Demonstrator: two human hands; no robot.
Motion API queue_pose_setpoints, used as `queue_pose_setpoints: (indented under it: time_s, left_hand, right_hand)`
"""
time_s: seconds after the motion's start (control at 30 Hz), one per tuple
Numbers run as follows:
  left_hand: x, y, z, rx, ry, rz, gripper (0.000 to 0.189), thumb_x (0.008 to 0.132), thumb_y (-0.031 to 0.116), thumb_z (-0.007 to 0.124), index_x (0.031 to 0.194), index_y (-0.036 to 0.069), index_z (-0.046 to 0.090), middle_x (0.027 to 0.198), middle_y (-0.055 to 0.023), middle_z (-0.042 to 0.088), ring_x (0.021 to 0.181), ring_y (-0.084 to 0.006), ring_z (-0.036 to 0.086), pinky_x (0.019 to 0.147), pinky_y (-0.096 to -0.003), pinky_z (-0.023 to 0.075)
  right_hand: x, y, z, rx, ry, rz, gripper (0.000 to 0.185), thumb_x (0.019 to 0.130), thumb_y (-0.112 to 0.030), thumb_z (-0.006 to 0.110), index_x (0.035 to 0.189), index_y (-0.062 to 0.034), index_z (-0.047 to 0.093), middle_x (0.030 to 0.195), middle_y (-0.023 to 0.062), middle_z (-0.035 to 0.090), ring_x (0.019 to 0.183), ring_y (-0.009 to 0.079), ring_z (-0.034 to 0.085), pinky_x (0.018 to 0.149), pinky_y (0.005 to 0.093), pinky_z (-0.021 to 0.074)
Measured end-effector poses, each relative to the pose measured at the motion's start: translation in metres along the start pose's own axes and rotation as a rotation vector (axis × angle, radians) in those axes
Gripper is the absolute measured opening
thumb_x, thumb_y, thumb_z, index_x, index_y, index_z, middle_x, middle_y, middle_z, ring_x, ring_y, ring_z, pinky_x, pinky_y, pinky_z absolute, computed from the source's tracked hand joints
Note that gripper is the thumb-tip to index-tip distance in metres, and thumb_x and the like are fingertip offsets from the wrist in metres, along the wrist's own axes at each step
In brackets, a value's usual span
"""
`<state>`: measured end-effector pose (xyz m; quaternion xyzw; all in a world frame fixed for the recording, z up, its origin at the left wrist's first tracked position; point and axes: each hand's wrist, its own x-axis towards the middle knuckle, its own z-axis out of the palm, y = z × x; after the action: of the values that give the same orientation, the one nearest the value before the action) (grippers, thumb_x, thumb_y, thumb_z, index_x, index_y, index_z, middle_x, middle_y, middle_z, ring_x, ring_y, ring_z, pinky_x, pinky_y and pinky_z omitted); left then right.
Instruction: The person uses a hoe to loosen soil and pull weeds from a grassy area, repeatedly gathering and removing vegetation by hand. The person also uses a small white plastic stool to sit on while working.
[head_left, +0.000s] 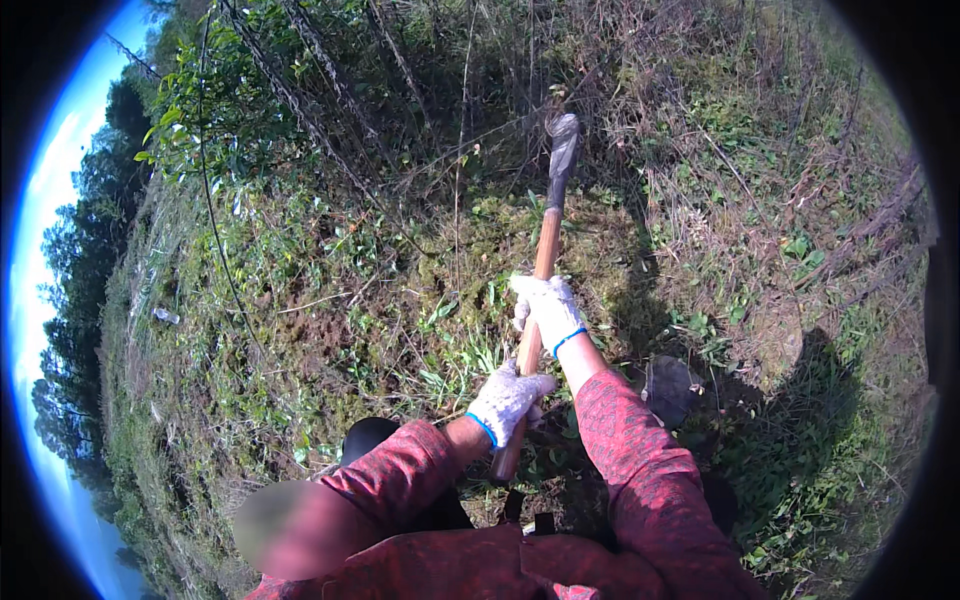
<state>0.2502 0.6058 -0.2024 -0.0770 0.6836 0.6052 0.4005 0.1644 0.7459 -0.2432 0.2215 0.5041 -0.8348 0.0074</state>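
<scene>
Both my hands wear white knit gloves with blue cuffs and grip the wooden handle (548, 244) of a long-handled tool with a dark metal head (565, 142). My left hand (510, 400) is closed round the lower part of the handle, close to my body. Farther up the handle, my right hand (550, 306) is wrapped around it. The tool points away from me, its head over the weedy slope by dry stems. The shape of the blade cannot be made out at this angle.
Dry, bare stalks (322, 127) lean over the slope at the upper left, beside a leafy green bush (247, 112). A grey stone (670, 386) lies right of my right forearm. A clear plastic bottle (166, 316) lies far left. Tangled brush (862, 232) covers the right side.
</scene>
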Motion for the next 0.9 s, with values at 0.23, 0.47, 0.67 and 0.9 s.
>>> queue_pose_setpoints:
  time_s: [0.23, 0.47, 0.67, 0.9]
  left_hand:
    - [-0.034, -0.051, 0.032, 0.026, 0.004, -0.117, 0.03, 0.087, 0.022, 0.076, 0.098, 0.004, 0.056, 0.072, -0.003, 0.061, 0.052, -0.0131, 0.058, 0.047, -0.0308, 0.0491]
    - [-0.022, 0.011, 0.037, 0.198, -0.208, 0.175, 0.043, 0.088, 0.027, 0.08, 0.112, 0.004, 0.054, 0.072, -0.0029, 0.062, 0.051, -0.0119, 0.058, 0.046, -0.0297, 0.0477]
    - [-0.011, 0.042, -0.006, 0.376, -0.041, 0.228, 0.044, 0.087, 0.027, 0.077, 0.116, 0.0, 0.058, 0.077, -0.0045, 0.063, 0.054, -0.0119, 0.058, 0.047, -0.0287, 0.0493]
    - [-0.046, -0.109, -0.006, -0.146, 0.17, -0.296, 0.012, 0.088, 0.016, 0.072, 0.089, 0.005, 0.067, 0.07, -0.0044, 0.065, 0.055, -0.0134, 0.058, 0.052, -0.0282, 0.0484]
  right_hand:
    - [-0.046, 0.046, -0.017, -0.021, -0.1, 0.216, 0.022, 0.088, -0.017, 0.075, 0.074, -0.0069, 0.062, 0.056, 0.0033, 0.057, 0.043, 0.0175, 0.056, 0.04, 0.0352, 0.0476]
    - [-0.065, -0.055, -0.034, 0.24, 0.12, -0.136, 0.016, 0.089, -0.011, 0.073, 0.085, -0.0084, 0.057, 0.058, -0.0007, 0.051, 0.043, 0.0139, 0.052, 0.038, 0.0325, 0.0451]
    - [-0.044, -0.064, 0.007, 0.34, 0.105, -0.24, 0.018, 0.091, -0.011, 0.071, 0.085, -0.0107, 0.053, 0.058, -0.0017, 0.049, 0.043, 0.0127, 0.05, 0.04, 0.0326, 0.0447]
    - [-0.051, 0.117, 0.031, -0.101, -0.335, 0.292, 0.022, 0.089, -0.021, 0.074, 0.078, -0.0023, 0.071, 0.055, 0.0064, 0.06, 0.044, 0.0189, 0.058, 0.042, 0.0344, 0.0473]
